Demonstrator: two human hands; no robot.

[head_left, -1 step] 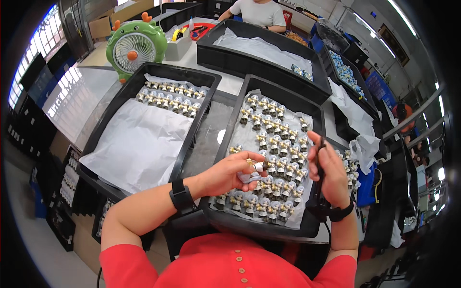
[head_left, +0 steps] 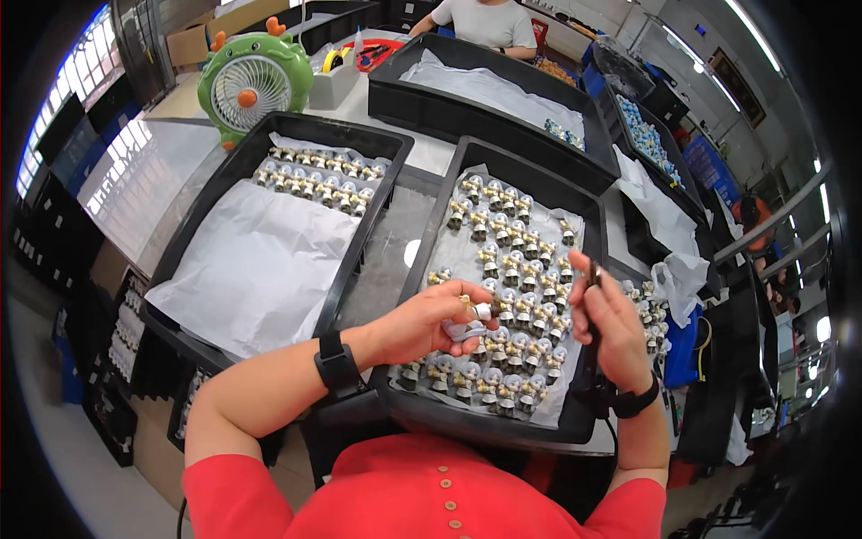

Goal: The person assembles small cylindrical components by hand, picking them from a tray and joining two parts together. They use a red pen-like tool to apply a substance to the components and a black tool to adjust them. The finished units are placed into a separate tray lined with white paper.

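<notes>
My left hand is closed in a pinch on a small figurine with a white body and a dark end. It hovers over the left side of a black tray. Rows of silver-haired figurines stand on white paper in that tray, some close beside my fingers. My right hand, at the tray's right edge, grips a slim dark tool pointing upward. What kind of tool it is cannot be made out.
Left of it, another black tray has figurines along its far end and bare white paper. A green fan stands behind. Across the table is a larger black tray, with a person beyond. More figurines lie at right.
My right hand has shifted slightly left with the dark tool, its fingers a little nearer the figurine. My left hand keeps its pinch on the figurine, almost unmoved.
</notes>
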